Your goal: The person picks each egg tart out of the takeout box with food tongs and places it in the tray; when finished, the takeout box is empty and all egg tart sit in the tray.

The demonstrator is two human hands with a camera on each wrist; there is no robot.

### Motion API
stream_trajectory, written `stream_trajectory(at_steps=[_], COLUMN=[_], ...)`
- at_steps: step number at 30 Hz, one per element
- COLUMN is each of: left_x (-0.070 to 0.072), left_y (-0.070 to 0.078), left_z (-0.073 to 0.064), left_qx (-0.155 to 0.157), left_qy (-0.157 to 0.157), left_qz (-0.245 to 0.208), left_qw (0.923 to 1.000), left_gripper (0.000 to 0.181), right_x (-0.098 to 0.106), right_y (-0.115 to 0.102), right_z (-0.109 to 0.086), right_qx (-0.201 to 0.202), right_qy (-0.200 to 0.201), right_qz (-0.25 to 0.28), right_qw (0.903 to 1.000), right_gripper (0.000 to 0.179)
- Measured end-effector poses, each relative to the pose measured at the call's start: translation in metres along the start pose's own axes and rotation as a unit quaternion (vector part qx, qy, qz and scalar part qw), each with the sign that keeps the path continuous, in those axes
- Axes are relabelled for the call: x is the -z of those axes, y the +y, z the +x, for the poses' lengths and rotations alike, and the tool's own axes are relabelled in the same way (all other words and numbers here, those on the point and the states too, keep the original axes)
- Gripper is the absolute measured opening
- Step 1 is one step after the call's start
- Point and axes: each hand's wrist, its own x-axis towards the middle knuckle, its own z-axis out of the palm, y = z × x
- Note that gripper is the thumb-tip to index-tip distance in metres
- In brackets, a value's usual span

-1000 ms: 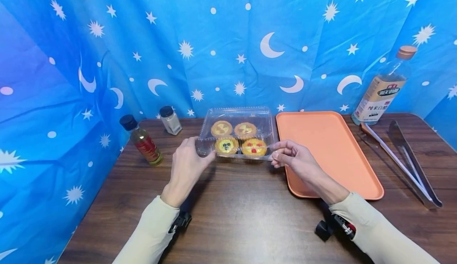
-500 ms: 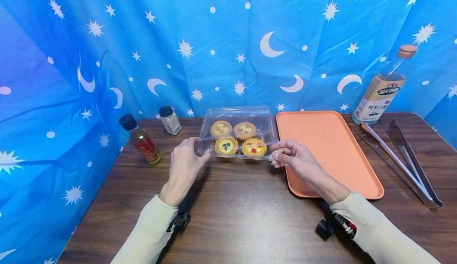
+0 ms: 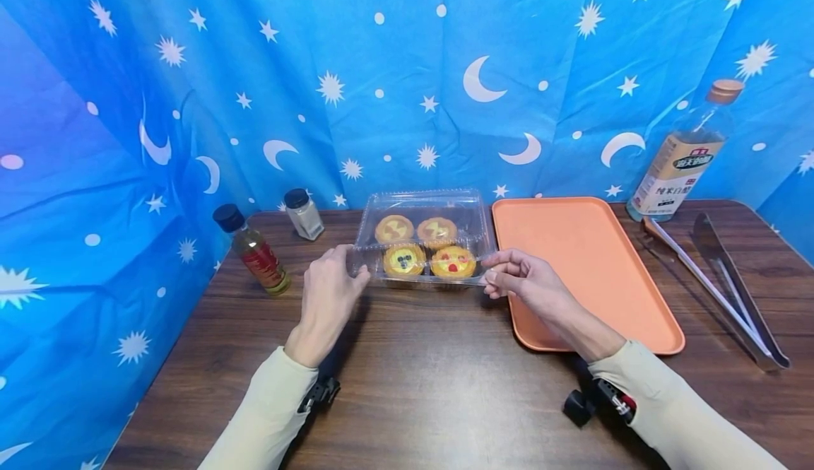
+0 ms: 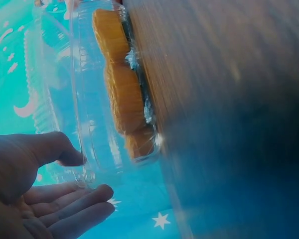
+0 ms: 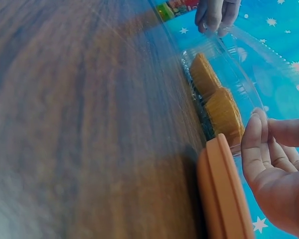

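Note:
A clear plastic clamshell box (image 3: 422, 196) holds several tarts near the back of the table. Two plain-topped tarts sit behind; in front are one with dark dots (image 3: 403, 260) and one with red spots (image 3: 453, 262). My left hand (image 3: 329, 290) is at the box's front left corner, and in the left wrist view its thumb (image 4: 65, 149) lies against the clear rim with the fingers beyond. At the front right corner my right hand (image 3: 528, 279) pinches the rim between thumb and fingertips. The lid's edge stands slightly above the tarts.
Right of the box lies an orange tray (image 3: 585, 272), partly under my right forearm. Metal tongs (image 3: 725, 293) and a tall vinegar bottle (image 3: 683, 155) are farther right. A red-labelled oil bottle (image 3: 257, 254) and a black-capped shaker (image 3: 304, 214) stand left, before a blue curtain (image 3: 356, 67).
My left thumb has slid left along the box's front edge toward the corner. The right hand keeps its pinch, and the box has barely moved.

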Motion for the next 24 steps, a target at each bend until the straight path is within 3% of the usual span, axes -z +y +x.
stream_trajectory(at_steps=[24], left_x=[0.0018], left_y=[-0.0004], left_z=[0.0006], left_qx=[0.006], left_qy=[0.009], left_qz=[-0.001], left_qw=[0.9999], left_gripper=[0.022], right_x=[0.0021], right_y=[0.0026], right_z=[-0.0006], right_qx=[0.005], right_qy=[-0.001], right_qz=[0.007], right_qw=[1.0000], right_gripper=[0.033])
